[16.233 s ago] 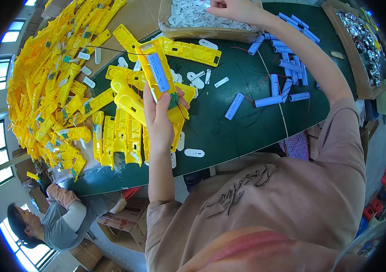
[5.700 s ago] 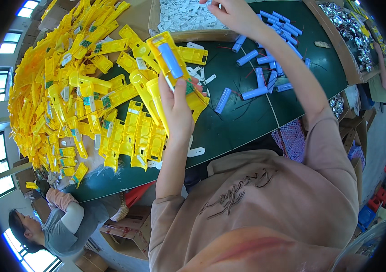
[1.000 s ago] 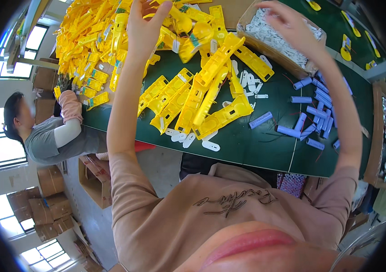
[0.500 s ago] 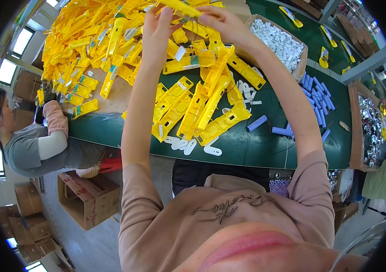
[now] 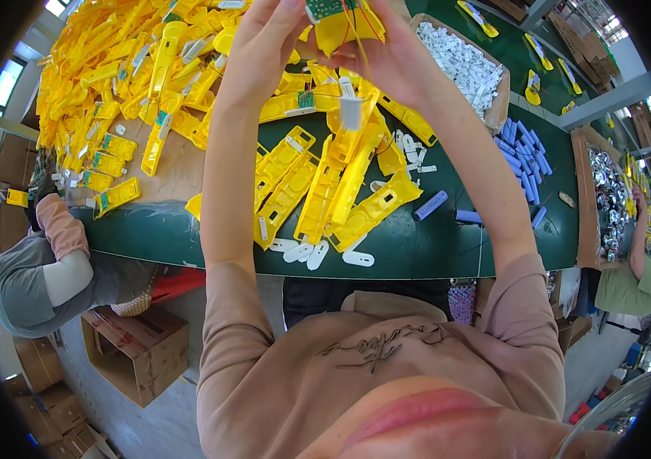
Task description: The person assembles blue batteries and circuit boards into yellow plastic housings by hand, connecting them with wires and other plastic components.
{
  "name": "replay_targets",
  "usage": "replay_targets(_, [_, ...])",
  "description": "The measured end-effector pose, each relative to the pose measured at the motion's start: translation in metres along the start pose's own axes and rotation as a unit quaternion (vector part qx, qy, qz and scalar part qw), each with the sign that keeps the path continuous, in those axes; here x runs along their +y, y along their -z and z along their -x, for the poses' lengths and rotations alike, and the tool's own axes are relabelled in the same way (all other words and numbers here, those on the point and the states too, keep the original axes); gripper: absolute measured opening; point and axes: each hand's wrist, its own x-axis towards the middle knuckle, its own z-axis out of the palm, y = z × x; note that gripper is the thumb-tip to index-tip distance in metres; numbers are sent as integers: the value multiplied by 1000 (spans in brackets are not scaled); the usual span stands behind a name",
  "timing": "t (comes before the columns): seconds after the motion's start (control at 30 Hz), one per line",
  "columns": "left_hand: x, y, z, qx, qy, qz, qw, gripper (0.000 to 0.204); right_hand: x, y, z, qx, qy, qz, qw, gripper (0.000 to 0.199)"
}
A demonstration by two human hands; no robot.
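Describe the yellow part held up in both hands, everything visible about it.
The yellow part looks like moulded plastic, a shell of the same kind as those heaped on the table. A small green circuit board sits at its top edge, and thin red and pale wires trail down from it. It is raised above the pile, near the picture's top edge, so its upper end is cut off. The left hand and right hand pinch it from either side.
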Motion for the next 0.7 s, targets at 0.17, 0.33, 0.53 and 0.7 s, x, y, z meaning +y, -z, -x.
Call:
replay_targets(0.17, [11,-16,-2,85,-17,24,996,41,29,-7,35,-44,-48,99,993,77])
replay_targets(0.33, [19,-20,3,117,-30,-76,990,40,27,-16,74,36,-33,182,982,44])
replay_targets(0.53, [23,-24,5,51,-92,-236,966,38,-6,-13,103,158,124,545,814,32])
replay_targets(0.7, [27,-38,7,37,-72,-273,959,37,-32,-20,125,267,196,732,595,24])
